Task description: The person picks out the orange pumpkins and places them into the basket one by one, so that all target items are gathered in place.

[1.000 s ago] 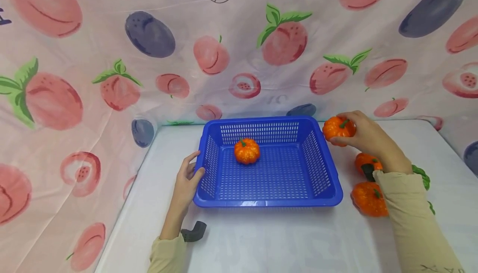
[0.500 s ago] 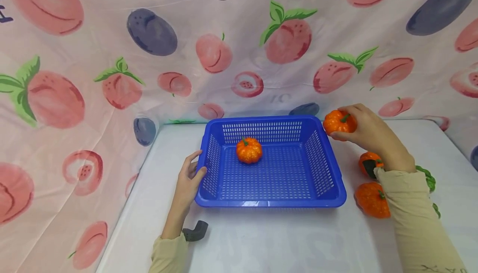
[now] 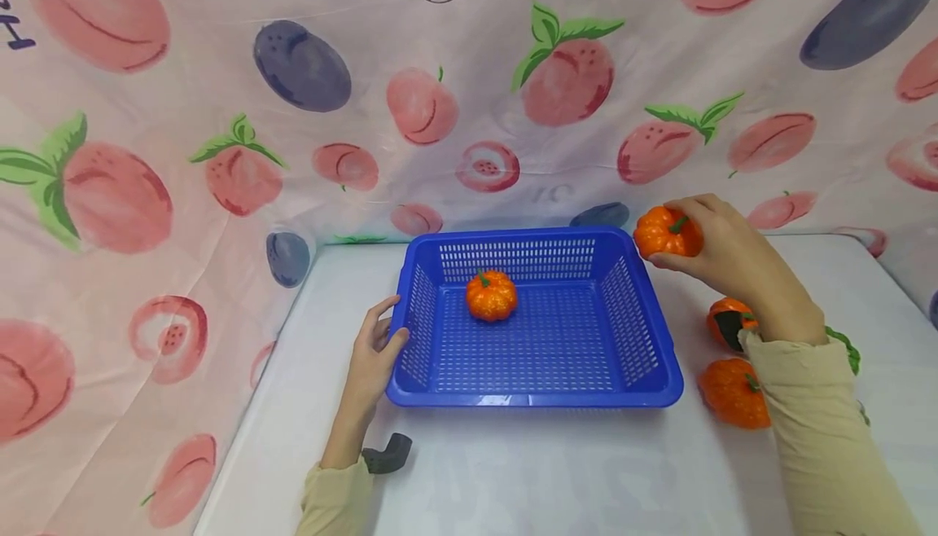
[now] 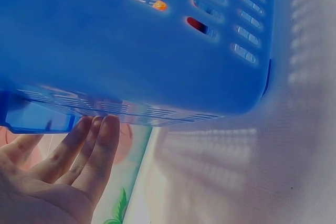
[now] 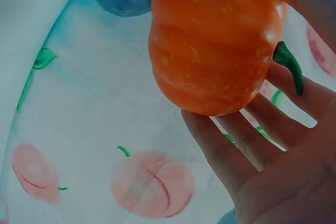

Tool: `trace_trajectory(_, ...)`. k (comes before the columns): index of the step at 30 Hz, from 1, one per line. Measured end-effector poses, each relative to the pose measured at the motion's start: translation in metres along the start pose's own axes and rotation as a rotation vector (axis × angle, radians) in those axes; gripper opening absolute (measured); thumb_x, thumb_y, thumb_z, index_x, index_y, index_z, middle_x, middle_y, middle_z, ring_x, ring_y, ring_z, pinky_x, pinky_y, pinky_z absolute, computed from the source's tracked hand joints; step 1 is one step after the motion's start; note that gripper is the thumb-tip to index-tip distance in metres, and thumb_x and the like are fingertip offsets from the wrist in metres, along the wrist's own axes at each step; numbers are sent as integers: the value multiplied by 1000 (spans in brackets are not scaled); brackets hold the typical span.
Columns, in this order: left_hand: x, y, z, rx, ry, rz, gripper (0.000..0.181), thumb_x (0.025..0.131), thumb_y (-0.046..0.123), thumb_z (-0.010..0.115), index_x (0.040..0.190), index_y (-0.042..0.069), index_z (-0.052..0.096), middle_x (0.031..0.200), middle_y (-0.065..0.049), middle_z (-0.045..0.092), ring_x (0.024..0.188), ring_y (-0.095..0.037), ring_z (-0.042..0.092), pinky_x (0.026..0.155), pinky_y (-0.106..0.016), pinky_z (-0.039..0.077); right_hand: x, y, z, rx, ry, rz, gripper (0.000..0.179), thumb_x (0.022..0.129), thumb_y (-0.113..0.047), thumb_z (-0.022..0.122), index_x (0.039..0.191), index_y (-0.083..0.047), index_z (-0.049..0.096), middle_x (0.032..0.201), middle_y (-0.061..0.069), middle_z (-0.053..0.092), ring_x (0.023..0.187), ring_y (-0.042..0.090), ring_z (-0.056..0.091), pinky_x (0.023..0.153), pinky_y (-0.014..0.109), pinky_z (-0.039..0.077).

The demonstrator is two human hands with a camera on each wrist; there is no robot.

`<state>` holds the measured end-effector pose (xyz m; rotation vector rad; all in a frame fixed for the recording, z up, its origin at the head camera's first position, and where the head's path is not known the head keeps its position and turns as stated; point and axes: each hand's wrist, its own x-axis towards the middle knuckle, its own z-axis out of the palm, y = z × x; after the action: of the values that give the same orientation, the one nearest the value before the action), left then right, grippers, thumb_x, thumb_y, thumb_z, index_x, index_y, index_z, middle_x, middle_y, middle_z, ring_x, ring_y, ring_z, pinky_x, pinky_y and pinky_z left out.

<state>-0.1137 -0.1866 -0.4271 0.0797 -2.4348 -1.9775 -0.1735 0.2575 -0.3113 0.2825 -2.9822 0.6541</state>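
Note:
In the head view, my right hand [image 3: 721, 247] holds a small orange pumpkin [image 3: 659, 231] with a green stem, just off the back right corner of a blue plastic basket [image 3: 535, 400]. The right wrist view shows the fingers against one side of this pumpkin [image 5: 215, 45] and the thumb on the other. My left hand [image 3: 372, 357] rests at the basket's left rim. From the left wrist, its fairly straight fingers [image 4: 100, 145] touch the basket's outer wall [image 4: 131, 66]. Another pumpkin [image 3: 492, 296] sits inside the basket, left of its middle.
Two more pumpkins, one with a dark patch [image 3: 728, 324] and a larger one [image 3: 733, 393], lie right of the basket. A green item [image 3: 844, 349] is partly hidden by the right sleeve. A dark grey bent piece [image 3: 388, 454] lies near the left forearm. Fruit-patterned cloth [image 3: 469, 47] hangs behind.
My right hand has risen a little with the pumpkin beside the basket's back right corner. The left hand keeps its place on the basket. The head view has shifted slightly.

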Motion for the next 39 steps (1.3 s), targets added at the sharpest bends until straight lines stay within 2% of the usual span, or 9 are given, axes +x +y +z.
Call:
trace_trajectory(7, -1, -1, 0, 6, 7, 6, 50, 101, 14, 55, 149, 20, 41, 135, -21, 58, 121, -34, 59, 96, -35, 48, -3, -11, -2, -2, 20, -39, 72, 82, -31, 82, 140, -3, 48, 142, 26, 43, 124, 46, 42, 98, 67, 40)
trace_trajectory(15, -1, -1, 0, 0, 20, -8, 51, 100, 9, 54, 148, 20, 43, 134, -20, 58, 120, -33, 59, 92, -29, 48, -4, -24, -1, 7, 7, -77, 72, 83, -35, 81, 140, -5, 49, 141, 23, 44, 119, 42, 46, 94, 63, 45)
trace_trajectory(20, 1, 1, 1, -12, 12, -9, 51, 99, 9, 54, 148, 20, 43, 136, -20, 58, 121, -33, 58, 92, -31, 47, -5, -31, 1, 11, 18, -116, 70, 82, -34, 81, 138, -4, 51, 139, 23, 46, 118, 41, 47, 95, 62, 45)
trace_trajectory(28, -1, 2, 1, -11, 6, -21, 51, 100, 10, 54, 148, 21, 42, 136, -20, 57, 121, -33, 58, 93, -34, 48, -3, -45, 13, 0, -7, -157, 69, 83, -29, 81, 138, -3, 50, 138, 23, 47, 121, 42, 48, 95, 60, 48)
trace_trajectory(35, -1, 2, 0, -20, 4, -22, 51, 100, 10, 54, 149, 20, 42, 136, -21, 57, 122, -33, 58, 90, -27, 47, 2, -56, 28, 4, -36, -198, 69, 83, -31, 81, 139, -4, 51, 139, 22, 47, 125, 41, 47, 101, 60, 44)
trace_trajectory(39, 0, 3, 1, -18, 1, -23, 51, 101, 10, 54, 149, 21, 42, 137, -21, 57, 122, -33, 58, 92, -28, 47, 5, -60, 35, 1, -51, -201, 70, 82, -29, 82, 139, -4, 51, 138, 20, 48, 124, 39, 47, 102, 59, 43)
